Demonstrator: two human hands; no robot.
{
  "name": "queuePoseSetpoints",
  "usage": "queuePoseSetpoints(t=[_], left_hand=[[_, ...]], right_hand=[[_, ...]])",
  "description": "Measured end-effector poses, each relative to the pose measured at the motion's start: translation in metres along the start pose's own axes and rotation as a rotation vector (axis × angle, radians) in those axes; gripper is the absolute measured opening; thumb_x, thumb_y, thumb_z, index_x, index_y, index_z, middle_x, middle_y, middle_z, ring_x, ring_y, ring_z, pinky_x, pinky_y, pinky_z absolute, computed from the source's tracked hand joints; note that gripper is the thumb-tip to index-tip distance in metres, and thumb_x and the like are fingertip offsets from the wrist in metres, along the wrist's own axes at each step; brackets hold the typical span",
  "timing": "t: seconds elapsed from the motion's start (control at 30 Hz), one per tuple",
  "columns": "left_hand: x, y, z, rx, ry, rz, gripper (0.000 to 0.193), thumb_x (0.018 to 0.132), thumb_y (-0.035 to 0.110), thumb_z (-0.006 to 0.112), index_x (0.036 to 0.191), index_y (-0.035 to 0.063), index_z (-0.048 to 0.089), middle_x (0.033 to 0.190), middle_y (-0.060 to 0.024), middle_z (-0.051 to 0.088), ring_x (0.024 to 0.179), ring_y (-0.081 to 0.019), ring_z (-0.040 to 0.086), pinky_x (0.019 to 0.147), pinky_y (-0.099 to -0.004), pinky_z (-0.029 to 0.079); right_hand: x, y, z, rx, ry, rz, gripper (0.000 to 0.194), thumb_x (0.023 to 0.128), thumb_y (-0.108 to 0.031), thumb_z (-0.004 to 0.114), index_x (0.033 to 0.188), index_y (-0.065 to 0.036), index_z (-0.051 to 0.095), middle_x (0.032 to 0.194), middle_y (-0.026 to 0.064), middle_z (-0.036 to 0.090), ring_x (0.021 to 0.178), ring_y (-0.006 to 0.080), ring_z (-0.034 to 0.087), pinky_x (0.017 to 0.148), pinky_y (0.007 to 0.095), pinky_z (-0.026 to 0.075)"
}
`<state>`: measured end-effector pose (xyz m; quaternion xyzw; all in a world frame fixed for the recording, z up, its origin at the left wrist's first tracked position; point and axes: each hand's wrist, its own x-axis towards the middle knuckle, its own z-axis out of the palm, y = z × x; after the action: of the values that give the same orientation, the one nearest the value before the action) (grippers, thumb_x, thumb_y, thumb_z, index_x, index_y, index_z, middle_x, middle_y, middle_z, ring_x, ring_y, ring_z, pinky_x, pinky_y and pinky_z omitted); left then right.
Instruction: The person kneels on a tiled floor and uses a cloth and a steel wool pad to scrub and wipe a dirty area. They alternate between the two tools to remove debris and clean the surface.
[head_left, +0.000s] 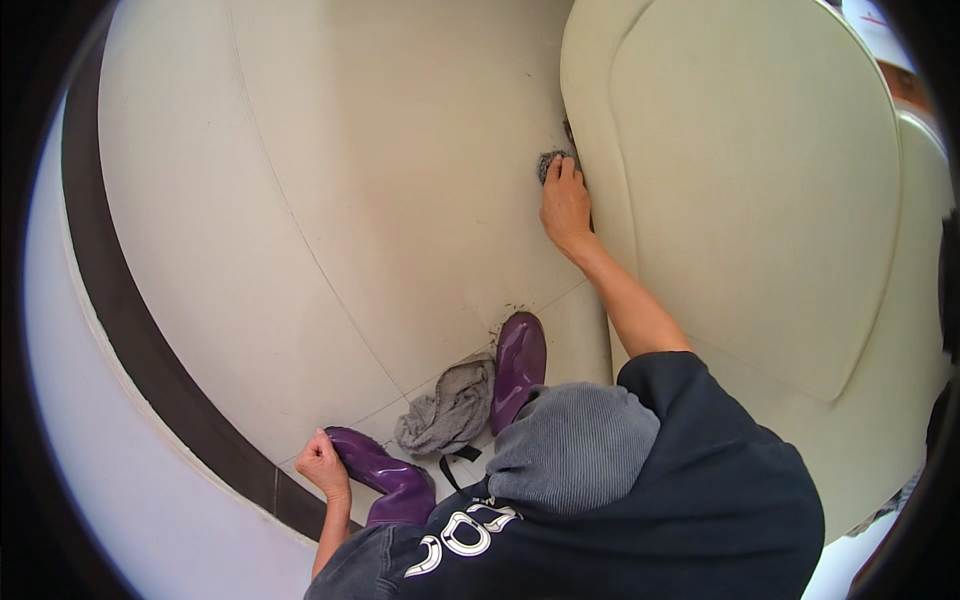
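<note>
My right hand (566, 202) is closed round a grey scouring pad, apparently steel wool (550, 166), pressed to the pale tiled floor (420, 187) beside the lower edge of a cream padded seat (750, 172). Dark bits lie around the pad. Near the toe of one purple rubber boot (375, 465), my left hand (322, 461) is curled with nothing visible in it. Between that boot and the other purple boot (519, 360) lies a crumpled grey cloth (454, 405).
Along the left, a dark skirting board (150, 330) meets the white wall (112, 420). The cream seat closely borders the floor on the right. Small dark debris (517, 306) is scattered by the boot toe. A black strap (466, 453) lies near the cloth.
</note>
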<state>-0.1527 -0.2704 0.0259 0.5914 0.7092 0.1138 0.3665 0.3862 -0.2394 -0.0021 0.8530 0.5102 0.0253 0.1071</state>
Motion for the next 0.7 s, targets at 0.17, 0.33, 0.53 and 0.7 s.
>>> queuePoseSetpoints(t=[0.17,0.33,0.53,0.7], left_hand=[[0.004,-0.002,0.002,0.027,-0.025,0.004,0.047,0.094,0.016,0.060,0.057,0.0004,0.036,0.053,-0.0042,0.021,0.050,-0.0110,0.022,0.047,-0.0374,0.019],[0.004,0.002,0.000,0.062,-0.044,0.007,0.047,0.094,0.016,0.059,0.057,0.0003,0.035,0.052,-0.0046,0.021,0.049,-0.0108,0.022,0.046,-0.0378,0.019],[-0.001,-0.003,0.001,0.069,0.007,-0.002,0.048,0.094,0.016,0.059,0.056,0.0005,0.034,0.053,-0.0043,0.021,0.050,-0.0100,0.022,0.046,-0.0373,0.018],[0.002,0.003,-0.001,0.023,-0.042,-0.016,0.047,0.094,0.015,0.059,0.056,0.0007,0.035,0.053,-0.0037,0.020,0.050,-0.0093,0.022,0.046,-0.0367,0.018]], right_hand=[[0.094,0.002,0.000,0.135,0.108,0.002,0.041,0.080,0.009,0.056,0.121,0.015,0.053,0.112,0.0267,0.052,0.090,0.0395,0.058,0.082,0.0444,0.053],[0.116,-0.003,-0.008,0.138,0.137,-0.069,0.042,0.081,0.009,0.054,0.123,0.014,0.051,0.112,0.0264,0.051,0.091,0.0394,0.058,0.079,0.0449,0.052],[-0.005,-0.006,-0.013,0.152,-0.023,-0.120,0.051,0.081,0.010,0.052,0.131,0.014,0.045,0.112,0.0282,0.049,0.096,0.0418,0.055,0.078,0.0456,0.052],[0.051,0.002,-0.004,0.124,0.074,-0.066,0.044,0.083,0.009,0.056,0.125,0.018,0.047,0.117,0.0285,0.048,0.097,0.0386,0.056,0.078,0.0404,0.054]])
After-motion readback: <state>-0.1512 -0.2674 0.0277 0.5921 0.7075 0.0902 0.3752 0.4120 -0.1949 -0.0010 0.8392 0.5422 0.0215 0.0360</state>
